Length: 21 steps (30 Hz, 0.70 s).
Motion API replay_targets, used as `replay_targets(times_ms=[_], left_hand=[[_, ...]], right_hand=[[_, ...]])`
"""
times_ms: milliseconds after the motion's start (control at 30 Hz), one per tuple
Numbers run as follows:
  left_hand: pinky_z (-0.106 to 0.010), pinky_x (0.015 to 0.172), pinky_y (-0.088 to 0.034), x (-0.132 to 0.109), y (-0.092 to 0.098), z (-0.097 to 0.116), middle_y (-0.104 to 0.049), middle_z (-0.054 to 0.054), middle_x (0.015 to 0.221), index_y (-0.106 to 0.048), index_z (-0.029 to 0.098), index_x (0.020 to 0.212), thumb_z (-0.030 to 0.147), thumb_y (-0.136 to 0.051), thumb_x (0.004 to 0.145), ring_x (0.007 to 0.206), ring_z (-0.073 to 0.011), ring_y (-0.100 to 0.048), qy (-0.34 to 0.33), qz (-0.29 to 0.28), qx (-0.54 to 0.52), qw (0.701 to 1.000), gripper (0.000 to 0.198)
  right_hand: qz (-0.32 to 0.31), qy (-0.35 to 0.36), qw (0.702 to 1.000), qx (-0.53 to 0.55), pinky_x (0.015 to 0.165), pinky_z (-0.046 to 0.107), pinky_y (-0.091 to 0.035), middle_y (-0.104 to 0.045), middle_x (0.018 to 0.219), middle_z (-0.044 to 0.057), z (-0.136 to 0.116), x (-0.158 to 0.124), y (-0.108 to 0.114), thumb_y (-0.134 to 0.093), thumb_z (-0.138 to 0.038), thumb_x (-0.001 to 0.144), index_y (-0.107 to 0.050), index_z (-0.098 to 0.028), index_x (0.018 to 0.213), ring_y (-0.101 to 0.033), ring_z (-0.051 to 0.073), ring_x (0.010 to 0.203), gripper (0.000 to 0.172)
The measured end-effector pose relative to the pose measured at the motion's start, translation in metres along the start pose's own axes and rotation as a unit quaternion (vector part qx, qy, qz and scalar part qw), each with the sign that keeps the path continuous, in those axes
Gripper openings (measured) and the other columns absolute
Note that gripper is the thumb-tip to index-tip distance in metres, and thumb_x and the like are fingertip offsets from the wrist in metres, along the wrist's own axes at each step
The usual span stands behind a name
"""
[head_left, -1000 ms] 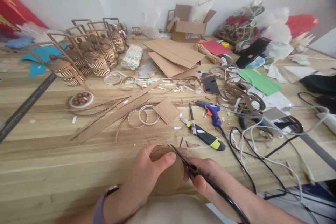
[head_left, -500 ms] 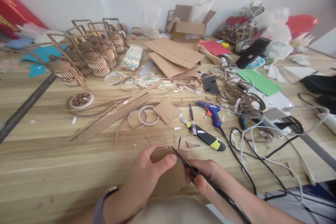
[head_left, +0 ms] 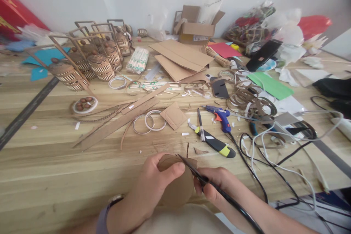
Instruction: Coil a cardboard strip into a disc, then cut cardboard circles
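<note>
A round piece of brown cardboard (head_left: pixel 178 188) is gripped at its upper left by my left hand (head_left: pixel 157 179), thumb on top and fingers beneath. My right hand (head_left: pixel 216 182) is closed around black scissors (head_left: pixel 204 180), whose narrow blades lie at the disc's upper right edge. Beyond the blades an offcut of cardboard (head_left: pixel 192 161) sticks out from the rim. A thin dark strip (head_left: pixel 188 150) stands just past it. My right fingers are partly hidden by the scissors.
A utility knife (head_left: pixel 219 145), a pen (head_left: pixel 201 126) and a blue glue gun (head_left: pixel 223 117) lie ahead. Black and white cables run along the right. Cardboard strips (head_left: pixel 117 128), tape rings (head_left: pixel 155 120) and several small woven baskets (head_left: pixel 100 66) are on the left.
The scissor blades look closer together and the offcut has shifted slightly outward. Both hands stay in nearly the same place.
</note>
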<state>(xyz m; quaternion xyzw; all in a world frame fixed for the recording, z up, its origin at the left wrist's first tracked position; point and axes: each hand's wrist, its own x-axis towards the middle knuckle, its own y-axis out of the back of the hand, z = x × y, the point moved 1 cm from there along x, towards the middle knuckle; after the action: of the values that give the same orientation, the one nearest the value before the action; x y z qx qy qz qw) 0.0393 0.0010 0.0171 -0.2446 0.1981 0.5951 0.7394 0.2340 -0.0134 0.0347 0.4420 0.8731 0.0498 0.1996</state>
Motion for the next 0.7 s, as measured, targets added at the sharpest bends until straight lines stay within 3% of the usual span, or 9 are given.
replay_targets(times_ms=[333,467,600,700], left_hand=[[-0.041,0.082,-0.052,0.0003,0.0008,-0.0003,-0.08,-0.006,0.096,-0.073,0.021,0.093,0.051,-0.077,0.066,0.094,-0.0321,-0.072,0.01,-0.004,0.0,1.0,0.04],[-0.042,0.086,-0.052,0.002,0.0016,0.0016,-0.08,-0.008,0.1,-0.071,0.02,0.096,0.05,-0.081,0.06,0.102,-0.0347,-0.07,0.03,0.037,0.007,0.999,0.047],[-0.041,0.087,-0.053,0.0039,0.0001,0.0048,-0.079,-0.011,0.11,-0.071,0.018,0.103,0.052,-0.079,0.064,0.106,-0.0343,-0.07,-0.001,0.006,-0.036,0.999,0.052],[-0.04,0.086,-0.053,0.0039,0.0006,0.0044,-0.079,-0.01,0.106,-0.071,0.018,0.1,0.053,-0.077,0.067,0.104,-0.0332,-0.07,-0.011,0.021,-0.028,0.999,0.048]], right_hand=[[-0.006,-0.026,1.0,-0.008,0.05,0.024,-0.023,-0.035,0.066,-0.003,0.0036,-0.0015,0.0005,-0.028,-0.095,0.079,-0.04,-0.021,0.068,-0.031,0.012,0.059,0.076],[0.005,-0.021,1.0,-0.009,0.05,0.025,-0.025,-0.037,0.063,-0.003,0.0023,0.0,-0.0008,-0.027,-0.095,0.08,-0.043,-0.021,0.069,-0.032,0.012,0.058,0.077],[0.019,-0.015,1.0,-0.016,0.05,0.024,-0.026,-0.038,0.064,-0.002,0.0009,0.0024,-0.0031,-0.024,-0.096,0.079,-0.044,-0.02,0.07,-0.033,0.012,0.058,0.079],[0.025,-0.008,0.999,-0.03,0.051,0.024,-0.029,-0.042,0.065,-0.001,0.0034,0.003,-0.0058,-0.021,-0.096,0.079,-0.046,-0.02,0.07,-0.036,0.013,0.059,0.081]])
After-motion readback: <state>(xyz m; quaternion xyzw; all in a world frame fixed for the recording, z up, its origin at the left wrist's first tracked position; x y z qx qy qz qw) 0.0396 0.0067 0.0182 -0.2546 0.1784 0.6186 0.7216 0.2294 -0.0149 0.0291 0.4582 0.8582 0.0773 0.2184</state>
